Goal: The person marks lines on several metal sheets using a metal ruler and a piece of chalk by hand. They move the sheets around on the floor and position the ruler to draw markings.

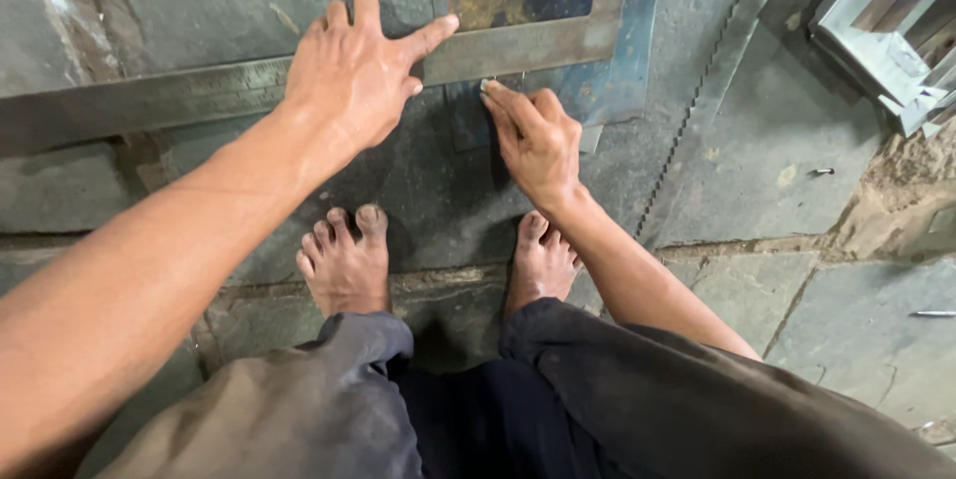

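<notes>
So the person is squatting barefoot on a stone slab floor, looking straight down at both hands. The left hand is spread flat, fingers splayed wide, pressing down on a big steel framing square. Its long arm runs off to the left edge of the view, and the short arm turns up at the corner near the top middle. The left index finger stretches out along the long arm toward that corner.

The right hand is pinched closed just below the square's edge, thumb and index finger together at the tips. It looks like there's a small pale marking tool in that pinch, maybe chalk or a scriber, but it's too small to say which. The tip sits right against the lower edge of the square.

Under the square there's a bluish metal sheet with a rusty patch, lying flat on the floor. A saw blade strip with teeth lies diagonally just to the right of the sheet. Some light aluminium channel sections are stacked in the top right corner, well apart from the hands. Both feet are planted just below the hands.
</notes>
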